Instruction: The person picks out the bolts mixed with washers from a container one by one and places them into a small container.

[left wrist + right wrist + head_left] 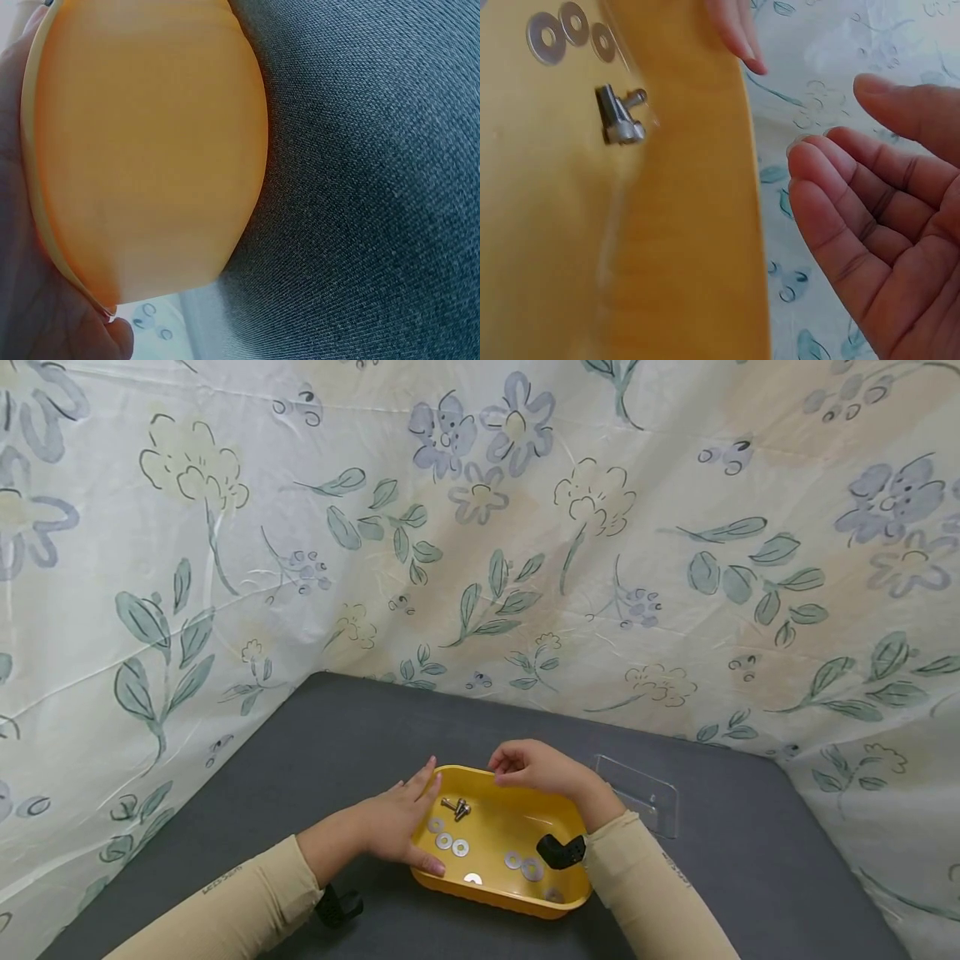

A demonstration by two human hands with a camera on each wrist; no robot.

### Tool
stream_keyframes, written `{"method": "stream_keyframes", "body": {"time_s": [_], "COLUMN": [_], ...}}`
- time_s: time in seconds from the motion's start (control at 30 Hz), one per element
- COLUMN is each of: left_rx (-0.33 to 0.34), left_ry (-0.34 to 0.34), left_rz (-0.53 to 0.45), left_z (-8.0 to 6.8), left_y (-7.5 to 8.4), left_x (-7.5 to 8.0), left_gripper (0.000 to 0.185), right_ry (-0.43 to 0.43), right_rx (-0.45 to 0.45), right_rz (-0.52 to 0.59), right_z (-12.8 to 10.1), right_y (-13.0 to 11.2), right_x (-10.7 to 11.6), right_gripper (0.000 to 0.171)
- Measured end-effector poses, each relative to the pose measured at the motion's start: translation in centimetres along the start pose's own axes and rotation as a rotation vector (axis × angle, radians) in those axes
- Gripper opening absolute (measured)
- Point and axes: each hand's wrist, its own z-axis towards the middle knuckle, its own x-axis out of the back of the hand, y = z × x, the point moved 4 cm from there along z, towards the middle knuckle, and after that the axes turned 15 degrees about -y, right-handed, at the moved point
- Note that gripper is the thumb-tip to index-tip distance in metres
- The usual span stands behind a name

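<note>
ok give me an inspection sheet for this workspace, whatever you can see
surface: dark grey fabric-covered table.
job's things: yellow tray holding flat metal washers and bolts.
clutter: clear plastic piece lying beside the tray on its right.
hands: left hand rests flat against the tray's left wall; right hand hovers over the far rim, fingers loosely curled, holding nothing.
cables: nothing seen; black wrist straps only.
surroundings: floral cloth backdrop on all sides.

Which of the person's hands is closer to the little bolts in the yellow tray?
The left. The left hand rests on the yellow tray's left rim, right beside the bolts; the right hand hovers over the far rim, slightly farther off.
</note>
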Motion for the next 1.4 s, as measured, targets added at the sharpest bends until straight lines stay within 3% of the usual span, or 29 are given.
{"method": "stream_keyframes", "body": {"time_s": [0.33, 1.0, 1.4], "left_rx": [0.009, -0.013, -0.011], "left_ry": [0.005, 0.003, 0.008], "left_rz": [0.035, 0.054, 0.055], "left_z": [0.0, -0.4, -0.2], "left_y": [0.0, 0.2, 0.1], "left_x": [0.0, 0.2, 0.1], "left_gripper": [0.124, 0.12, 0.121], "right_ry": [-0.049, -0.19, -0.21], "right_rx": [-0.001, -0.045, -0.049], "right_rz": [-0.038, -0.251, -0.234], "right_z": [1.7, 4.6, 4.7], "right_y": [-0.1, 0.7, 1.0], "right_x": [-1.8, -5.3, -5.7], "right_gripper": [0.026, 0.024, 0.023]}}
